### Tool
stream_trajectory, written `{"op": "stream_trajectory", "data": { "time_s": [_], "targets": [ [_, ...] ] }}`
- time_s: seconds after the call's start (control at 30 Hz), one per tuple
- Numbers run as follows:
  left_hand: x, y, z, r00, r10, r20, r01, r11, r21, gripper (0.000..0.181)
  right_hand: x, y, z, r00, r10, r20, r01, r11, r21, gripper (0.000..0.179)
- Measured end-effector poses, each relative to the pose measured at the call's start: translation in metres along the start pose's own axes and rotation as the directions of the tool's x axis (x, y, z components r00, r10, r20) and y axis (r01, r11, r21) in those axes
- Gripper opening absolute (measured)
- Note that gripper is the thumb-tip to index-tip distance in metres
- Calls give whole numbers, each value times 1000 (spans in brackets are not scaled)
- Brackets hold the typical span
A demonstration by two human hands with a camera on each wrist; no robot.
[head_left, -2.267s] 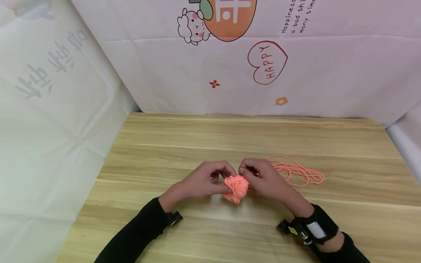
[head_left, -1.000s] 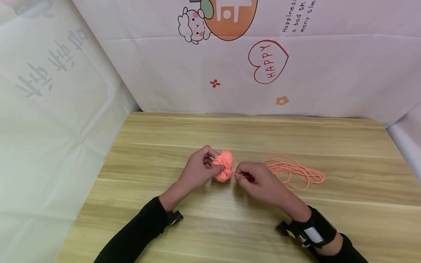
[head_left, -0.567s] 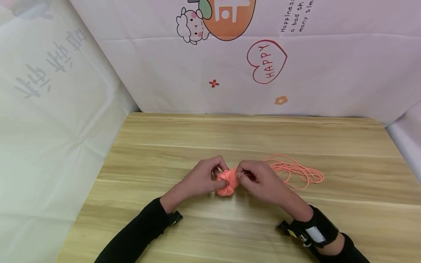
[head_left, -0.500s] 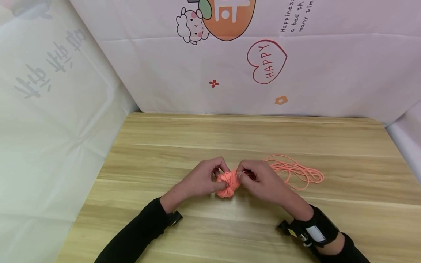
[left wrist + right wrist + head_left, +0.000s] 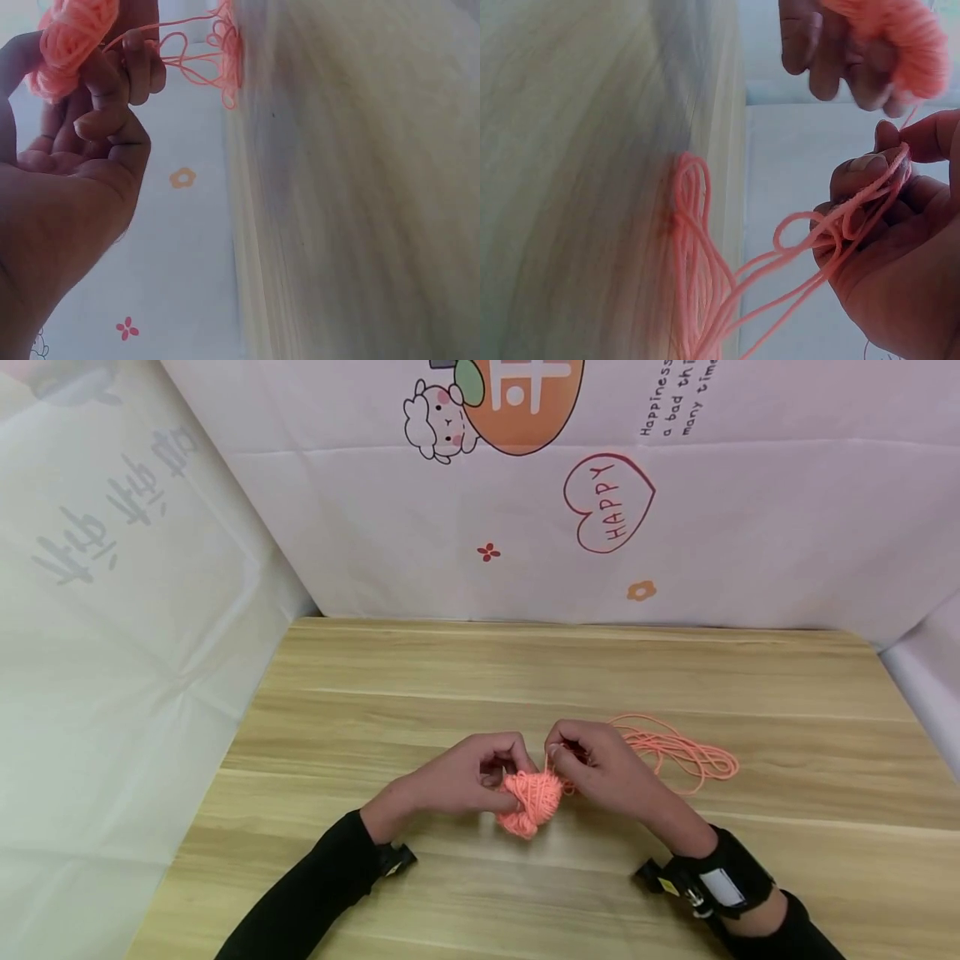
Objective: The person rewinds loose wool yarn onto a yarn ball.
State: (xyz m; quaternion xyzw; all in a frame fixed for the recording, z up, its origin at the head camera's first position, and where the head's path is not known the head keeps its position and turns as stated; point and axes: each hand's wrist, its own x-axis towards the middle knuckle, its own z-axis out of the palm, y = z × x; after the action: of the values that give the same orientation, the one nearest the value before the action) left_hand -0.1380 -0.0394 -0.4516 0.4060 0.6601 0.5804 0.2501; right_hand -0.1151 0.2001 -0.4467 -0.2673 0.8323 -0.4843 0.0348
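A ball of coral yarn [image 5: 534, 802] is pinched between the thumb and fingers of my left hand [image 5: 461, 775], held above the middle of the table. Close on its right, my right hand [image 5: 609, 768] pinches a strand of the same yarn [image 5: 885, 176] between thumb and index finger. That strand runs up from the ball's edge to the right fingertips. In the right wrist view several loops pass through the curled right fingers and hang down to a loose pile of yarn [image 5: 694, 247] on the table. The left fingers behind the ball are partly hidden in the head view.
The wooden table [image 5: 480, 893] reaches back to a printed white cloth [image 5: 420, 543]. Another white sheet [image 5: 135, 710] hangs at the left side. The loose yarn lies on the table just beyond and right of my right hand.
The ball tilted up and away from the right hand about a second ago, then came back toward it and now sits lower and nearer me. The right hand stays nearly in place, pinching the strand.
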Motion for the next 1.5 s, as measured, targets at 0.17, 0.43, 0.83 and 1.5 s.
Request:
{"op": "stream_trajectory", "data": {
  "time_s": [0.17, 0.43, 0.83, 1.5],
  "targets": [
    [0, 16, 0, 992, 102, -70, -105, 994, -39, 24, 1, -14, 2, 999, -24, -25, 24, 1000, 11, 26],
    [1, 25, -2, 964, 145, -224, -155, 988, -25, 22, 2, -17, 7, 997, -78, 4, 77, 995, 57, 26],
    [2, 21, 1, 921, 3, -389, -42, 995, -90, 20, 1, -1, 14, 991, -136, -8, 136, 991, -9, 26],
    [2, 6, -3, 957, -82, -279, 53, 992, -110, 38, 0, -1, 18, 996, -71, -48, 68, 996, -63, 9]
  ]
}}
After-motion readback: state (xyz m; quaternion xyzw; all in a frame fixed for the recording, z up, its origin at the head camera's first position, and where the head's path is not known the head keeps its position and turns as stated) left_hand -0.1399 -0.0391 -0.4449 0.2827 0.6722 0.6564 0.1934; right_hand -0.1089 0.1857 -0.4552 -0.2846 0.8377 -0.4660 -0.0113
